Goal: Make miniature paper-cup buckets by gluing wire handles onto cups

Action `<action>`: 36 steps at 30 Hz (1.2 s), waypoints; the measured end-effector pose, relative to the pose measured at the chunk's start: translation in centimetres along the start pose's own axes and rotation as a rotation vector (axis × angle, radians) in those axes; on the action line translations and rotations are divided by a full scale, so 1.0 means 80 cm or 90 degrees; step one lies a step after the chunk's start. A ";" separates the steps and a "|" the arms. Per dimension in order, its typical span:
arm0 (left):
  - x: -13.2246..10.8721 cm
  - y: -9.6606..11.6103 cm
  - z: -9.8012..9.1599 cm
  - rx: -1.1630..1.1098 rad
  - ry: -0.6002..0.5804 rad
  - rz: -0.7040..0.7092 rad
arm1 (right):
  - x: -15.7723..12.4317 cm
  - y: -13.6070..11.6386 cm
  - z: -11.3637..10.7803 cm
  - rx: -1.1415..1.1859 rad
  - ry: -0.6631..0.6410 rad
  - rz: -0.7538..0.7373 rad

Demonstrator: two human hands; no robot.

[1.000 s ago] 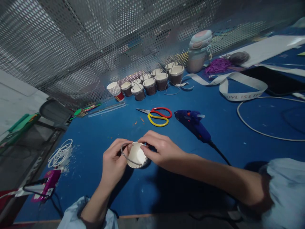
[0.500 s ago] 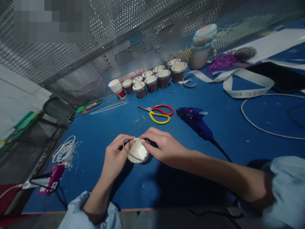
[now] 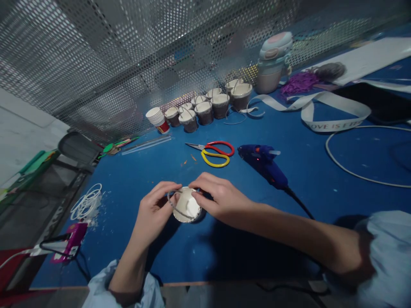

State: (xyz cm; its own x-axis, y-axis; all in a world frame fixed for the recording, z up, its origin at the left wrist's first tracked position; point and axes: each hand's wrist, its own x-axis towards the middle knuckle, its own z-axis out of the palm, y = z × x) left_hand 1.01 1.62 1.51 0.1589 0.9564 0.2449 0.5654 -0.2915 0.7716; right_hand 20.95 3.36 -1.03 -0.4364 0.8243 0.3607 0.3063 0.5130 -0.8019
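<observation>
A small paper cup (image 3: 187, 206) with a white inside is held between my two hands, its mouth turned up toward me. A thin grey cord handle (image 3: 174, 202) arches across its left side. My left hand (image 3: 156, 208) pinches the left rim near the upper end of the cord. On the opposite side, my right hand (image 3: 215, 194) grips the rim between thumb and fingers. The outside of the cup is mostly hidden. Beyond my hands lie scissors (image 3: 214, 152) with one red and one yellow handle, and a blue hot glue gun (image 3: 263, 164).
Several dark-wrapped cups (image 3: 204, 112) with cord handles line the back beside stacked paper cups (image 3: 156, 118). A bottle (image 3: 272, 64), purple shreds (image 3: 299, 82) and white ribbon (image 3: 334, 119) lie back right. White cord (image 3: 87, 201) and a magenta power strip (image 3: 71, 244) are left.
Both hands keep their grip on the cup. The cup has shifted very slightly toward me and to the right; the things around it stay in place.
</observation>
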 end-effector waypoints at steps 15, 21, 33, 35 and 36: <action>0.001 -0.002 -0.003 0.016 -0.005 0.015 | -0.001 0.001 0.001 0.004 -0.003 -0.014; 0.001 -0.003 0.004 0.047 0.029 0.028 | -0.001 -0.001 0.001 0.002 -0.005 -0.006; 0.001 0.002 0.005 -0.052 0.000 -0.066 | -0.002 -0.002 0.002 0.000 -0.007 0.002; 0.002 0.001 0.006 -0.067 0.004 -0.089 | -0.002 -0.002 0.003 -0.002 -0.008 -0.003; 0.003 0.000 0.007 -0.073 0.010 -0.101 | -0.002 -0.002 0.003 -0.002 -0.007 -0.004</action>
State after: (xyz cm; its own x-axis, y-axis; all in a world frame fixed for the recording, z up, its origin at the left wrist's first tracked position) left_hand 1.46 1.82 1.24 0.0624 0.9904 0.1234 0.4858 -0.1381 0.8631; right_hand 20.79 3.09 -1.11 -0.4470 0.8186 0.3606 0.3060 0.5188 -0.7983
